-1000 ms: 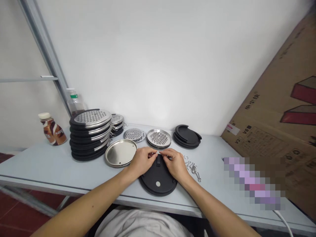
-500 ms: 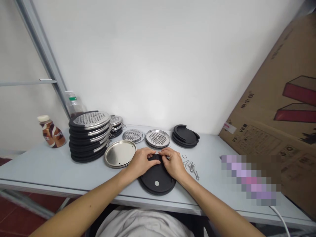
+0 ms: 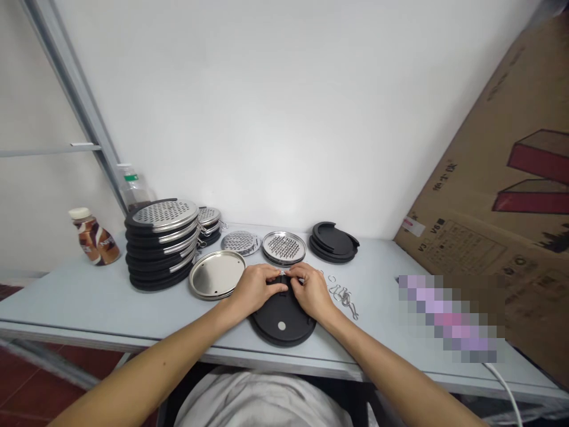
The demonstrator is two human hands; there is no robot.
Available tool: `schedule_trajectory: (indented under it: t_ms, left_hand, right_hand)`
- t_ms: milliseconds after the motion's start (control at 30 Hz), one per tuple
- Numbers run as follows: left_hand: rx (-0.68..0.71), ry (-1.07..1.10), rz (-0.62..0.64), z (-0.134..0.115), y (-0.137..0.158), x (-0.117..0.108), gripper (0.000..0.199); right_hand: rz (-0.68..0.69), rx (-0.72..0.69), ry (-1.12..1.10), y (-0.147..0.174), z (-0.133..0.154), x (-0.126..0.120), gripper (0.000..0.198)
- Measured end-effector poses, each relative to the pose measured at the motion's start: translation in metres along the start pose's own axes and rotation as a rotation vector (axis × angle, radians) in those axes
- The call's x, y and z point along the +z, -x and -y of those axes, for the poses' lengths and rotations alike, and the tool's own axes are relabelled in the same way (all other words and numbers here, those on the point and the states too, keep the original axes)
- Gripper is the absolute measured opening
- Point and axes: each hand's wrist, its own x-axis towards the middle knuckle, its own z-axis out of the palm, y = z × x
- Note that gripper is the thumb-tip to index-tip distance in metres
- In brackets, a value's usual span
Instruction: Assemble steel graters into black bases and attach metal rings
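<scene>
A round black plastic base (image 3: 283, 333) with a pale round dot lies on the table in front of me. My left hand (image 3: 258, 289) is closed at its far rim, thumb and fingertips pinched near the middle. From the other side my right hand (image 3: 310, 290) pinches at the same spot. Between the fingertips shows a small shiny metal piece (image 3: 283, 273), mostly covered, so its shape is unclear. Right of my right hand lie several loose wire clips (image 3: 344, 296) and a small metal ring (image 3: 332, 279).
Left stands a tall stack of black-rimmed round graters (image 3: 164, 214), a smaller stack (image 3: 208, 216) behind. Steel discs (image 3: 217, 276), grater plates (image 3: 240, 242), a coarse grater disc (image 3: 284, 248) and black bases (image 3: 335, 242) lie around. Bottles (image 3: 94, 237) stand far left; a carton (image 3: 480, 207) leans right.
Both hands stay pinched at the base's far rim with almost no movement. The whole view has shifted slightly.
</scene>
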Motion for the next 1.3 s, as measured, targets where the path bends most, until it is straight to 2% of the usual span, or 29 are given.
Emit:
schedule_trajectory:
  t_ms: [500,700,900,1033,1300]
  left_hand:
    - [-0.027,0.022,0.02,0.0,0.001,0.0,0.026]
    - [-0.074,0.021,0.039,0.001,0.0,0.001,0.014]
    - [-0.126,0.017,0.013,0.002,0.001,0.003,0.029]
    - [-0.107,-0.011,0.007,-0.002,-0.006,-0.001,0.015]
    - [-0.139,-0.103,-0.065,-0.004,-0.019,0.003,0.015]
  right_hand:
    - [-0.001,0.015,0.016,0.0,0.002,0.0,0.028]
    - [0.017,0.008,0.02,0.0,-0.002,0.001,0.023]
    - [0.017,0.002,0.019,0.0,-0.002,0.001,0.025]
    - [0.01,0.001,0.028,0.0,0.0,0.001,0.026]
    - [0.011,-0.003,0.028,0.0,-0.001,0.001,0.025]
